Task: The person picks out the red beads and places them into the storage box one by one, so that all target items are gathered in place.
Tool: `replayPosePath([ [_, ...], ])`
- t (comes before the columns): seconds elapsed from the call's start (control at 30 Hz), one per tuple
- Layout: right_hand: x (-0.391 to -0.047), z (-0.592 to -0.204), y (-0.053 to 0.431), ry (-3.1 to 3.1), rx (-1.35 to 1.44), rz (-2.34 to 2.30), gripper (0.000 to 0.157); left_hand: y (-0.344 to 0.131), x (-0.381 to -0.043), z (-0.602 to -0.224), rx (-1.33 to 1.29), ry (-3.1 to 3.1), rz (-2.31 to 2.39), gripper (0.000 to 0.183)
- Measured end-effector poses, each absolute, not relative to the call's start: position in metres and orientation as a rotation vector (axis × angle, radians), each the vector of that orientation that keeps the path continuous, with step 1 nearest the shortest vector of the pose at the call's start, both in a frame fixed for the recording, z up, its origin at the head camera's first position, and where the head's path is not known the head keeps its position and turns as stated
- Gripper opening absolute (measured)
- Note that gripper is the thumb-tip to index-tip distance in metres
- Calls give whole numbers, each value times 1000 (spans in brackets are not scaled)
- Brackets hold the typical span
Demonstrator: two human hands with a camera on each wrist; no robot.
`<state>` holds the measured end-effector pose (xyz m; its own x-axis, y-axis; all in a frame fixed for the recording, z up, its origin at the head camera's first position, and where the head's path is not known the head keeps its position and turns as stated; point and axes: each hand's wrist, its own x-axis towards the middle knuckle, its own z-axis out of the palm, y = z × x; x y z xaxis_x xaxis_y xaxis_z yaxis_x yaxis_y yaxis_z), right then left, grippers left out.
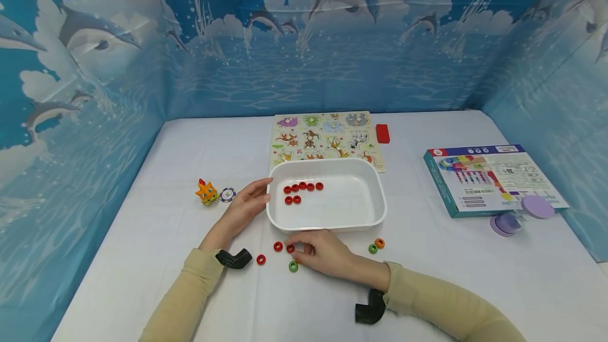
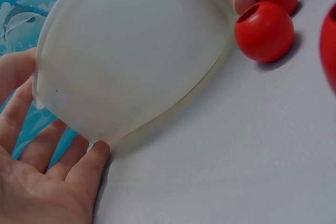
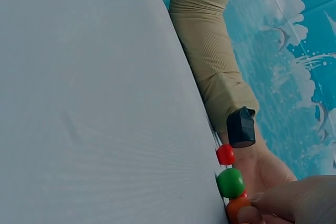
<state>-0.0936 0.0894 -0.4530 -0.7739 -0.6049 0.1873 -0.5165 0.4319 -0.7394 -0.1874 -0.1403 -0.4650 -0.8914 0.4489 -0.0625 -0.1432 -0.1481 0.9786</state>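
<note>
A white plastic tray (image 1: 342, 220) holds several red beads (image 1: 302, 186) in two rows on its left side. My left hand (image 1: 243, 209) rests its fingers against the tray's left end; the left wrist view shows them fairly straight along its outer wall. In front of the tray, my right hand (image 1: 328, 253) pinches a red bead (image 1: 290, 249) between thumb and forefinger at the tabletop. Two red beads, one nearer (image 1: 278, 246) and one farther left (image 1: 261, 259), lie beside it. A green bead (image 1: 293, 266) sits just below the right hand, and an orange bead (image 3: 237, 208) is partly hidden by its fingers.
Right of the right hand lie a green bead (image 1: 372, 248) and an orange bead (image 1: 379, 243). Behind the tray are an animal puzzle board (image 1: 323, 133) and a red block (image 1: 382, 133). An orange toy (image 1: 207, 192) and a chip (image 1: 228, 195) stand left; a box (image 1: 494, 178) and purple-lidded tub (image 1: 506, 224) right.
</note>
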Motion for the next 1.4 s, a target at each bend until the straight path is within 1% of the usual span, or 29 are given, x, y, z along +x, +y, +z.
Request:
replayPosePath([
  [0.37,-93,-453,89,2622,-1023,-1217,23,-140,-187,-465,367,1724,2108,51],
  [0.63,-93,-454,89,2627,-999,-1226,18,-140,-188,-466,365,1739,2101,50],
  [1.17,-93,-454,87,2698,-959,-1146,18,-140,-187,-465,353,1717,2117,50],
  [1.3,-90,-448,89,2672,-940,-1139,17,-139,-187,-465,346,1721,2112,51],
  [1.4,-88,-436,91,2601,-949,-1177,19,-139,-187,-465,347,1723,2108,51],
])
